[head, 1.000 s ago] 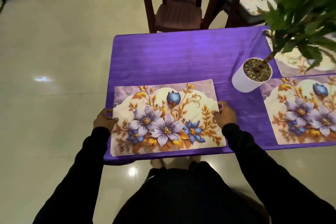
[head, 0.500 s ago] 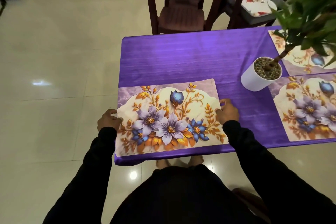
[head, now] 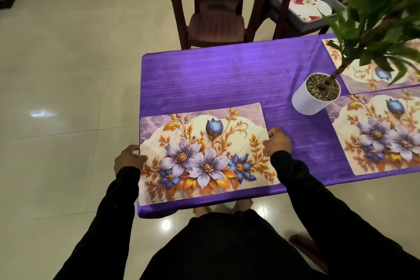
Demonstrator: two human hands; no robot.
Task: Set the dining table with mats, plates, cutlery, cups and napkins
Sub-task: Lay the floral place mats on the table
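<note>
Left hand (head: 129,158) and right hand (head: 278,143) pinching side edges of rectangular floral placemat (head: 204,154) lying between them at table's near edge. Two more floral mats (head: 384,136) right of right hand. Plates, cutlery, cups, napkins not yet laid.

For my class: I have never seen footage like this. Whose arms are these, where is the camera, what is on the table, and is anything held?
There is no machine: a person wears a camera on the head, looking down at their own black-sleeved arms. The left hand and right hand pinch the side edges of a floral mat lying on the purple tablecloth. Two matching mats lie to the right, beside a white plant pot. Behind, a grey tub with plates rests on a chair.
</note>
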